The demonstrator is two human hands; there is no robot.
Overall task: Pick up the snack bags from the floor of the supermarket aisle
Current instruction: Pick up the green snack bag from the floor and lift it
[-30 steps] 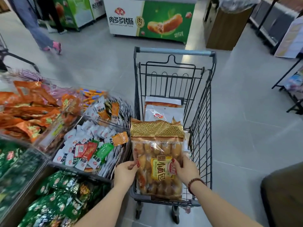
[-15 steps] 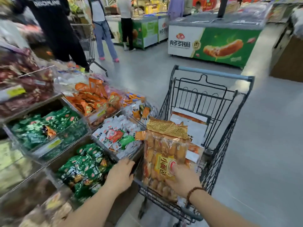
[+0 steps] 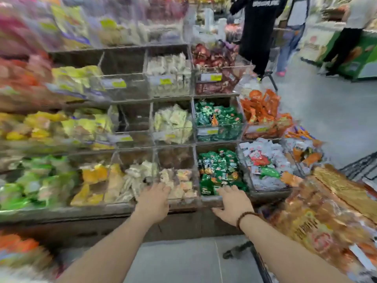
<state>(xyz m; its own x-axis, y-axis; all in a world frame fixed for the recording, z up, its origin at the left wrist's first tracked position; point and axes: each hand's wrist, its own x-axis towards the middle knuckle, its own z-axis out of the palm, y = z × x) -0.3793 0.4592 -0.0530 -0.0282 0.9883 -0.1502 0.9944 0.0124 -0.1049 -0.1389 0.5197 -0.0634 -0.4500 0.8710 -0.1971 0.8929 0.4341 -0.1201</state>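
Snack bags were not seen on floor [image 3: 183,260], bottom centre, so bearing couldn't be told; left hand [image 3: 154,201] and right hand [image 3: 232,205] were spread, empty.

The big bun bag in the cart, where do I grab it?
Probably pinch the gold top strip of the bun bag, coming down from above with the right hand, the nearer one. The strip is the bag's raised end and looks flat, with no buns in it, so squeezing there shouldn't squash any. The picture is blurry, though.
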